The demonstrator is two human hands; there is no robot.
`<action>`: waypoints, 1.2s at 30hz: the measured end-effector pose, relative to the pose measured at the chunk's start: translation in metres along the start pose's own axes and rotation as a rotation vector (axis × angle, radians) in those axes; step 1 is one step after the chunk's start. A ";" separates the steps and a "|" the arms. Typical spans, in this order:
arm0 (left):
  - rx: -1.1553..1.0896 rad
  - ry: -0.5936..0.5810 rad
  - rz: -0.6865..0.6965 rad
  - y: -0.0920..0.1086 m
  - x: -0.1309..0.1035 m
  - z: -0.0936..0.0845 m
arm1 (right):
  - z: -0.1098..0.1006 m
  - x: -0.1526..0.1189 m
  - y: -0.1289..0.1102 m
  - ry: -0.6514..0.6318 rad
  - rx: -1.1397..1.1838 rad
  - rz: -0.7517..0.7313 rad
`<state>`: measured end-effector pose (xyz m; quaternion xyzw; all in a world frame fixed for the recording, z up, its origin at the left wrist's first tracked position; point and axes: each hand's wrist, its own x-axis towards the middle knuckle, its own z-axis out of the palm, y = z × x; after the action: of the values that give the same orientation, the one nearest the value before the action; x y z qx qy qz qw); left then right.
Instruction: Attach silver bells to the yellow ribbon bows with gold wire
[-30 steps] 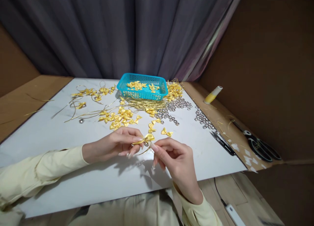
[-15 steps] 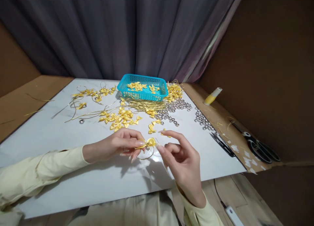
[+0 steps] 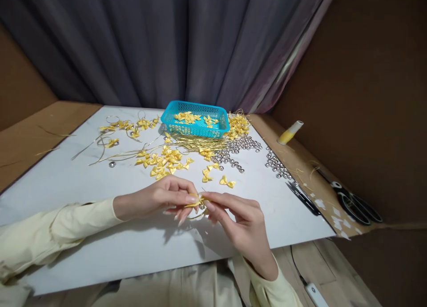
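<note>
My left hand [image 3: 175, 196] pinches one side of a yellow ribbon bow [image 3: 191, 204] above the near part of the white tabletop. A small silver bell [image 3: 201, 206] and a loop of gold cord [image 3: 197, 216] hang at the bow's middle. From the right, the thumb and forefinger of my right hand [image 3: 242, 216] close on the bow's other side, hiding most of it. A short end of cord pokes up just above those fingertips. The nearest loose bow [image 3: 227, 181] lies beyond my right hand.
A blue basket [image 3: 195, 131] holding yellow bows stands at the back. Before it lie gold cords [image 3: 200, 143], loose bows [image 3: 167, 159] and silver bells [image 3: 245, 143]. Thread snips [image 3: 303, 198], scissors [image 3: 350, 200] and a thread spool [image 3: 290, 133] are at the right.
My right hand has moved left, from beside the bow onto it, and its thumb and forefinger have closed there. The left hand keeps its hold.
</note>
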<state>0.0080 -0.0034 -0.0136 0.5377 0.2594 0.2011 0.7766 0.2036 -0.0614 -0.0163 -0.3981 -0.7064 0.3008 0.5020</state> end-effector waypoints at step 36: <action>0.070 0.052 -0.024 0.003 -0.001 0.001 | -0.011 -0.006 0.003 0.067 0.005 -0.031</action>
<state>0.0083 -0.0035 -0.0100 0.5562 0.2929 0.1967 0.7525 0.2162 -0.0646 -0.0184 -0.3956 -0.6945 0.2811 0.5311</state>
